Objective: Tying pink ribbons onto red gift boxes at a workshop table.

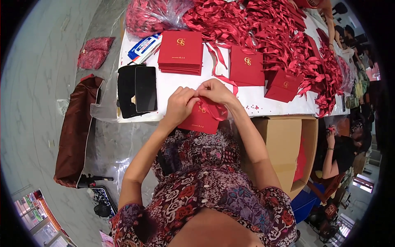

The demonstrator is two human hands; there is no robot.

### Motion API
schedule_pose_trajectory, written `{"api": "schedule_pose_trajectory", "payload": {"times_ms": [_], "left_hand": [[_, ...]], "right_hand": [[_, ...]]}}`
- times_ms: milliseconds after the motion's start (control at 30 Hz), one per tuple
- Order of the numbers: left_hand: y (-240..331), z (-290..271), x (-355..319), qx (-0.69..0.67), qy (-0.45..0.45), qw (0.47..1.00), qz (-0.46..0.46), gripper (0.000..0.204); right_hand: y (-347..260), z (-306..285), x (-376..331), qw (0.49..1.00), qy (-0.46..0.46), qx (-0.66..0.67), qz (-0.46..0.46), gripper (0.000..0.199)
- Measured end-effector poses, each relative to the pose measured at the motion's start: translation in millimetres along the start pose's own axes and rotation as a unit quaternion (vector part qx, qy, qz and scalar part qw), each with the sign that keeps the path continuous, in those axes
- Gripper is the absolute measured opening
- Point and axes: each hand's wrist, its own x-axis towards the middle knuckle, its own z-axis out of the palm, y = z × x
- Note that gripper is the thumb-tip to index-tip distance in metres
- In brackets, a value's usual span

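A flat red paper bag (198, 124) with a gold emblem hangs at the table's front edge, close to my body. My left hand (180, 103) is closed at its upper left edge, thumb and fingers pinched together. Just beside it, my right hand (217, 91) pinches a red ribbon (219, 112), which loops down over the bag's right side. Both hands' fingertips meet at the bag's top, and the exact spot they grip is partly hidden. Beyond the hands lies a neat stack of red bags (180, 51).
More red bags (246, 68) and a large heap of red ribbons (267, 33) cover the back right. A black phone (145, 89) lies on a black pouch (126, 88) at left, near a wipes packet (144, 48). An open cardboard box (282, 136) stands right of my lap. Other people work at right.
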Motion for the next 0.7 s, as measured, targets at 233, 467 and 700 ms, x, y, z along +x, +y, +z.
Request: {"api": "schedule_pose_trajectory", "payload": {"times_ms": [233, 467, 700], "left_hand": [[-2, -6, 0, 0.004, -0.035, 0.997, -0.063, 0.015], [-23, 3, -10, -0.003, -0.04, 0.987, -0.158, 0.019], [-29, 22, 9, 0.055, 0.021, 0.985, -0.16, 0.023]], "right_hand": [[-31, 9, 7, 0.972, 0.2, -0.124, 0.025, 0.028], [-28, 1, -4, 0.905, 0.322, -0.274, -0.038, 0.031], [-24, 19, -9, 0.91, 0.254, -0.328, -0.017, 0.021]]}}
